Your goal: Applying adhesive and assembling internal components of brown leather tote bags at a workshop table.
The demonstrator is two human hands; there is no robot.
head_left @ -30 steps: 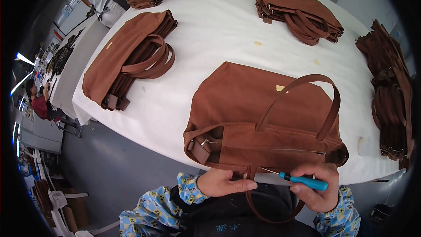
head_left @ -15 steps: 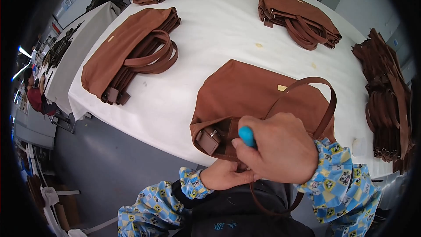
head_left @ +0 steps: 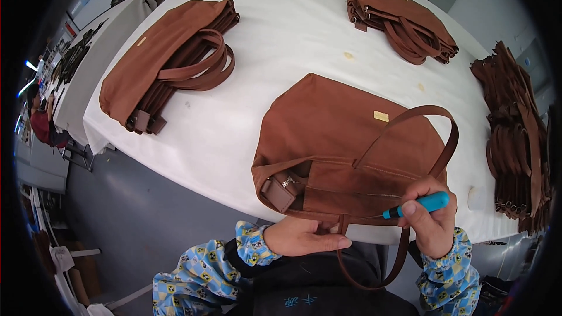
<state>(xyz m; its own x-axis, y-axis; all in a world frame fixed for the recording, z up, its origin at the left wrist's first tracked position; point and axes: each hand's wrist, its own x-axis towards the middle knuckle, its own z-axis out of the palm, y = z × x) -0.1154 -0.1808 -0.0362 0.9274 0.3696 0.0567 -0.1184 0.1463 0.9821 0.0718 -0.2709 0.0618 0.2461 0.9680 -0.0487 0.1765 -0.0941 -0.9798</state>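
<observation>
Light fairly bright and even over the broad white cloth-covered table, the palest surface in view. Slim white lamp strips at far left glare, fringed bluish. Shadows mostly soft, deepest inside the open mouth of the brown fabric handbag with looped straps; small gold rectangular plate on its side shines. Bare right hand and turquoise-handled tool read crisp; tool's thin shaft faint. Smooth grey floor dimmer. Fisheye bend bows the table's edge; corners fall to black. Far-left background small, soft, details lost.
</observation>
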